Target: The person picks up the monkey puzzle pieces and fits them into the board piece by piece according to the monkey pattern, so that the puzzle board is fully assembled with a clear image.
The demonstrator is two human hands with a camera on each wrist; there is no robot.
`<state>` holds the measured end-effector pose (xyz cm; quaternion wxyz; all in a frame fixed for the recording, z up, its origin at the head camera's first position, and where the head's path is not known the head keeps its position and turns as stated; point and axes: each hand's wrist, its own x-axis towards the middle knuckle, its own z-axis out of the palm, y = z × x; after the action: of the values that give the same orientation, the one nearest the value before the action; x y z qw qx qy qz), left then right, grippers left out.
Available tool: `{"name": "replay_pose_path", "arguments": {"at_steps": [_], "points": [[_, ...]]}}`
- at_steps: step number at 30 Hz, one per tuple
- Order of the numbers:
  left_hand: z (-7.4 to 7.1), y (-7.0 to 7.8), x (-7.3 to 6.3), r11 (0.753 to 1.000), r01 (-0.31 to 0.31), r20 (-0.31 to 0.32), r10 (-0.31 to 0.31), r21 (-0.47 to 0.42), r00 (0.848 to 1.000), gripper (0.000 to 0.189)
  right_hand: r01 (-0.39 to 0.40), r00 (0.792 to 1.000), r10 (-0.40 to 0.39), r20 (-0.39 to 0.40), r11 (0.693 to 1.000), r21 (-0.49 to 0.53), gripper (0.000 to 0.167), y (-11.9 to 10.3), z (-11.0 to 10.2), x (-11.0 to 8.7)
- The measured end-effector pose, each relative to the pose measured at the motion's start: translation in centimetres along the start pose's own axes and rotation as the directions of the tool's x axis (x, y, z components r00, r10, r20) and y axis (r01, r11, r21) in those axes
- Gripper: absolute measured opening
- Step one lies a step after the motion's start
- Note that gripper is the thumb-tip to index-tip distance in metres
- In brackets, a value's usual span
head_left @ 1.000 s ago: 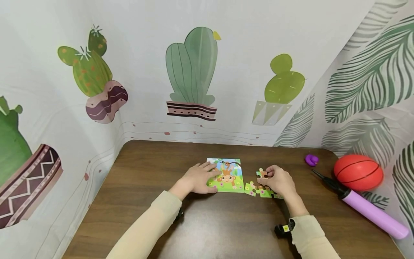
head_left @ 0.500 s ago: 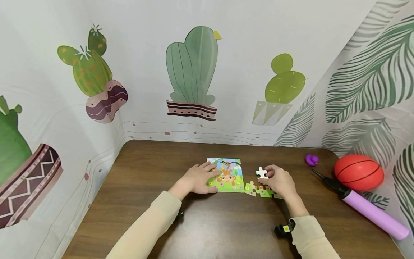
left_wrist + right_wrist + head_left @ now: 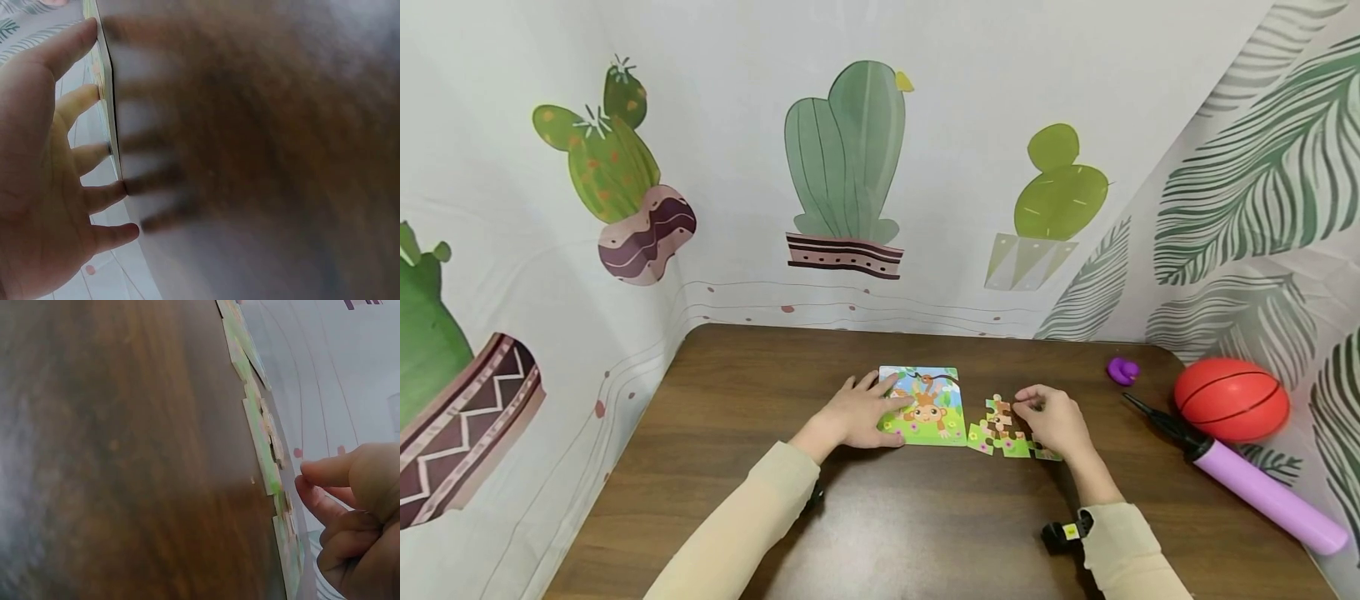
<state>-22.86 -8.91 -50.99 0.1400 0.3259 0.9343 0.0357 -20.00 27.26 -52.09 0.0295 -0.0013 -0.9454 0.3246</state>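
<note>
A square picture board with a cartoon monkey [image 3: 927, 414] lies flat on the brown table. My left hand [image 3: 862, 414] rests on its left part, fingers spread; the left wrist view shows the fingertips along the board's edge. To its right lie several jigsaw pieces, with a green piece [image 3: 981, 437] at the left of a row and a brown-and-green piece [image 3: 997, 407] standing out at the top. My right hand [image 3: 1054, 421] hovers at the right of these pieces. Its fingers are curled, thumb and index tips close together with nothing between them, and it partly covers the row's right end.
On the right are a purple rubber duck [image 3: 1123, 372], a red ball [image 3: 1232, 400] and a purple hand pump [image 3: 1262, 492] with a black nozzle. A printed cloth with cacti [image 3: 850, 167] hangs behind the table's back edge [image 3: 820, 332].
My right hand turned a jigsaw piece, its white back showing half a second ago, then let go of it above the row and drew slightly right. The left hand stayed on the board.
</note>
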Motion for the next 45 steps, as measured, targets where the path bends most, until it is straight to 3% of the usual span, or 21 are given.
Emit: {"name": "replay_pose_path", "arguments": {"at_steps": [6,10,21,29,36,45], "points": [[-0.2,0.1,-0.2,1.000,0.008,0.006,-0.008,-0.022,1.000,0.074,-0.058,0.994,0.060,0.095,0.998,-0.026,0.053,-0.3,-0.1,0.2],[-0.2,0.1,-0.1,1.000,0.004,0.000,-0.004,-0.023,1.000,0.074,-0.088,0.989,0.095,0.117,0.994,-0.061,0.064,-1.0,0.0,0.1],[-0.1,0.1,-0.1,1.000,-0.006,-0.006,0.005,-0.020,1.000,0.074,-0.120,0.982,0.138,0.129,0.984,-0.135,0.073,-1.8,0.2,0.0],[0.0,0.0,-0.1,1.000,-0.007,-0.001,0.007,-0.018,1.000,0.075,-0.099,0.980,0.123,0.156,0.984,-0.151,0.066,-2.1,0.3,0.1],[-0.1,0.0,-0.1,1.000,-0.004,0.000,0.004,-0.021,1.000,0.075,-0.112,0.973,0.138,0.183,0.983,-0.147,0.067,-2.4,0.1,0.2],[-0.2,0.2,-0.2,1.000,0.006,0.002,-0.006,-0.020,1.000,0.073,-0.123,0.978,0.137,0.159,0.988,-0.091,0.058,-2.2,0.5,0.4]]}}
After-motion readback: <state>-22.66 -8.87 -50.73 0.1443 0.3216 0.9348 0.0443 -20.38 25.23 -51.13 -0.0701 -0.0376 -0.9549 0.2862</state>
